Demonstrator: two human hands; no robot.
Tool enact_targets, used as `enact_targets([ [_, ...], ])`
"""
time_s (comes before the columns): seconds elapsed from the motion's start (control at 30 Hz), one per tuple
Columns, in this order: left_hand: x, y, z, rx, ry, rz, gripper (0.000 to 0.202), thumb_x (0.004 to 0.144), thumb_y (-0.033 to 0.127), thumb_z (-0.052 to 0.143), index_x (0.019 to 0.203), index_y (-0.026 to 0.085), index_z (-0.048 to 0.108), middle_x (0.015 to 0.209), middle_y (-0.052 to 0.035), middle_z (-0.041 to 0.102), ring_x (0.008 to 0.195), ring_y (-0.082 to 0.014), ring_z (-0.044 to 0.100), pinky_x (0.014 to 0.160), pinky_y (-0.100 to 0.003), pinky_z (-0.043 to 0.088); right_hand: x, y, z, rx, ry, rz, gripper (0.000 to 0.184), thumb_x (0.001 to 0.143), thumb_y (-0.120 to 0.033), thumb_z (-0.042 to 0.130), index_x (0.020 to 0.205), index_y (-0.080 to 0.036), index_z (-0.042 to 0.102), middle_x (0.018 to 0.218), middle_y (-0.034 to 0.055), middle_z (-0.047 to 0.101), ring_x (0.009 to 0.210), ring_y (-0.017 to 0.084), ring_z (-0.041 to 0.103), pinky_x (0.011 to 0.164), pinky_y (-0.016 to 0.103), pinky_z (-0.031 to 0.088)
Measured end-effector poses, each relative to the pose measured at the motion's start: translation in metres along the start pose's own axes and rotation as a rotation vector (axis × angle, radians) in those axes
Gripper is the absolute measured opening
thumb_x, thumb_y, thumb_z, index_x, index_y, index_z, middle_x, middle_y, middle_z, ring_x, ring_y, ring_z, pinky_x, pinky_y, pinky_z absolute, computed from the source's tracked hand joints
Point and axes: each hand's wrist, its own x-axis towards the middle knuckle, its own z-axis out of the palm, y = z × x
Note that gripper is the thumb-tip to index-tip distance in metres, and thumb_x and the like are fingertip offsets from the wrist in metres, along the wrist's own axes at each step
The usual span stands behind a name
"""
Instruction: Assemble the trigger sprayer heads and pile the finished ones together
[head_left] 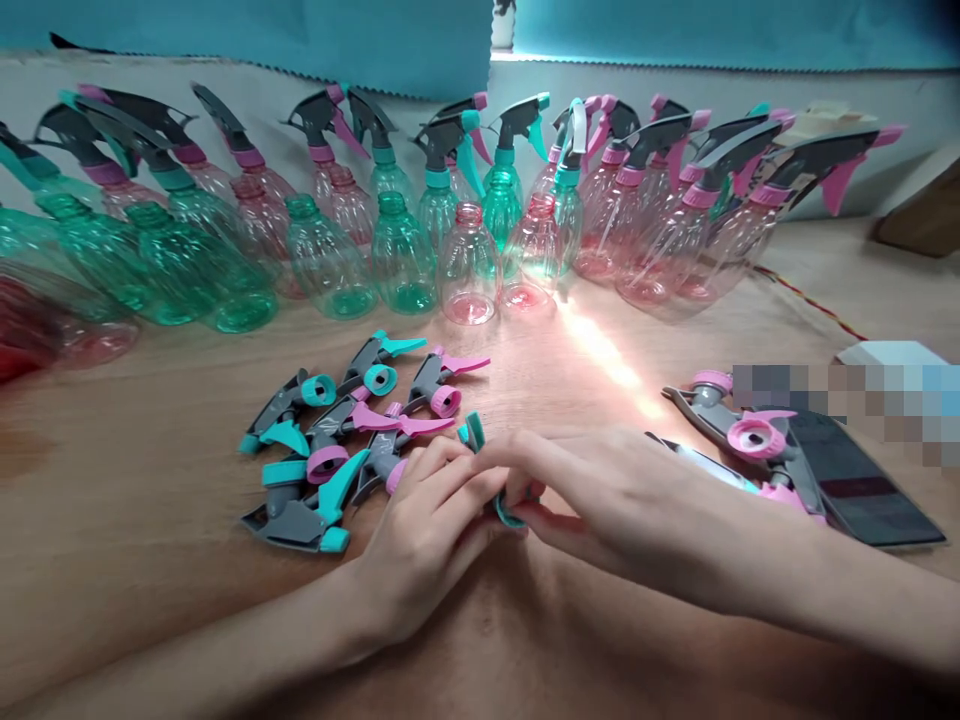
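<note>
Both hands meet at the front middle of the table around one spray trigger head with teal parts. My left hand is closed around its body, which the fingers mostly hide. With bent fingers, my right hand pinches at the teal collar on the near side; I cannot make out any smaller part there. Just left of my hands lie several loose spray heads, grey with teal or pink parts, such as a teal one and a pink one.
Clear-bodied bottles, green and pink, stand along the back, many with spray heads fitted. More pink spray heads lie at the right beside a dark flat object. A twisted wire runs to a white box.
</note>
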Motion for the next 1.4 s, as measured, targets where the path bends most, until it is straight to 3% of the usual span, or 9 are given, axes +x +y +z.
enact_targets([
  [0.1, 0.001, 0.000, 0.001, 0.026, 0.011, 0.017, 0.018, 0.090, 0.016, 0.054, 0.108, 0.014, 0.054, 0.091, -0.0063, 0.062, 0.084, -0.0191, 0.049, 0.075, -0.033, 0.044, 0.001, 0.001, -0.006, -0.008, 0.018, 0.031, 0.025, 0.083, -0.011, 0.052, 0.107, -0.017, 0.054, 0.084, 0.0002, 0.066, 0.074, 0.014, 0.062, 0.063, 0.026, 0.045],
  [0.33, 0.012, -0.001, -0.007, 0.187, -0.106, -0.017, 0.036, 0.085, 0.015, 0.056, 0.121, 0.015, 0.054, 0.100, -0.0077, 0.064, 0.087, -0.0212, 0.048, 0.079, -0.037, 0.042, -0.004, 0.010, -0.045, -0.057, 0.111, 0.122, 0.022, 0.084, -0.023, 0.058, 0.106, -0.023, 0.054, 0.083, -0.0029, 0.067, 0.066, 0.010, 0.060, 0.055, 0.022, 0.043],
  [0.57, 0.045, -0.007, -0.017, 0.524, -0.463, -0.043, 0.034, 0.082, 0.018, 0.054, 0.114, 0.014, 0.060, 0.093, -0.0099, 0.065, 0.087, -0.0264, 0.051, 0.072, -0.038, 0.040, -0.010, 0.023, -0.078, -0.081, 0.174, 0.220, 0.018, 0.083, -0.035, 0.059, 0.096, -0.023, 0.061, 0.088, 0.0006, 0.067, 0.067, 0.014, 0.062, 0.058, 0.028, 0.047],
  [0.7, 0.068, -0.004, -0.020, 0.542, -0.602, 0.024, 0.025, 0.081, 0.016, 0.056, 0.105, 0.017, 0.064, 0.092, -0.0086, 0.065, 0.086, -0.0253, 0.054, 0.073, -0.037, 0.040, -0.011, 0.034, -0.087, -0.089, 0.143, 0.242, 0.024, 0.084, -0.039, 0.058, 0.098, -0.021, 0.062, 0.090, 0.0014, 0.067, 0.071, 0.014, 0.062, 0.061, 0.029, 0.048],
  [0.87, 0.093, 0.022, -0.003, 0.363, -0.578, 0.053, 0.029, 0.087, 0.018, 0.055, 0.115, 0.016, 0.059, 0.099, -0.0085, 0.063, 0.091, -0.0237, 0.056, 0.078, -0.036, 0.042, -0.014, 0.042, -0.096, -0.060, 0.178, 0.299, 0.024, 0.080, -0.035, 0.062, 0.097, -0.018, 0.062, 0.087, 0.0015, 0.067, 0.076, 0.016, 0.063, 0.065, 0.030, 0.049],
  [1.03, 0.103, 0.041, 0.051, 0.093, -0.557, 0.153, 0.045, 0.083, 0.030, 0.065, 0.123, 0.017, 0.051, 0.110, -0.0101, 0.057, 0.098, -0.0234, 0.054, 0.077, -0.032, 0.046, -0.016, 0.046, -0.102, -0.070, 0.115, 0.312, 0.025, 0.079, -0.034, 0.061, 0.100, -0.019, 0.062, 0.095, 0.0033, 0.067, 0.083, 0.018, 0.062, 0.065, 0.030, 0.051],
  [1.17, 0.105, 0.048, 0.084, 0.158, -0.556, 0.019, 0.039, 0.079, 0.039, 0.067, 0.103, 0.011, 0.056, 0.093, -0.0095, 0.058, 0.085, -0.0246, 0.055, 0.069, -0.035, 0.048, -0.017, 0.047, -0.103, -0.094, 0.092, 0.302, 0.024, 0.080, -0.032, 0.060, 0.100, -0.018, 0.061, 0.097, 0.0031, 0.066, 0.084, 0.018, 0.062, 0.066, 0.030, 0.050],
  [1.27, 0.105, 0.048, 0.089, 0.169, -0.478, -0.011, 0.021, 0.084, 0.029, 0.058, 0.095, 0.011, 0.055, 0.091, -0.0092, 0.059, 0.083, -0.0237, 0.055, 0.073, -0.039, 0.049, -0.017, 0.047, -0.103, -0.106, 0.081, 0.288, 0.024, 0.079, -0.031, 0.059, 0.100, -0.018, 0.060, 0.098, 0.0026, 0.066, 0.085, 0.017, 0.062, 0.066, 0.029, 0.049],
  [1.4, 0.104, 0.040, 0.070, 0.051, -0.321, -0.082, 0.022, 0.085, 0.028, 0.056, 0.103, 0.015, 0.053, 0.102, -0.0086, 0.059, 0.094, -0.0228, 0.056, 0.081, -0.038, 0.048, -0.017, 0.046, -0.102, -0.127, 0.059, 0.291, 0.025, 0.079, -0.031, 0.059, 0.101, -0.019, 0.060, 0.098, 0.0020, 0.065, 0.082, 0.017, 0.062, 0.063, 0.028, 0.047],
])
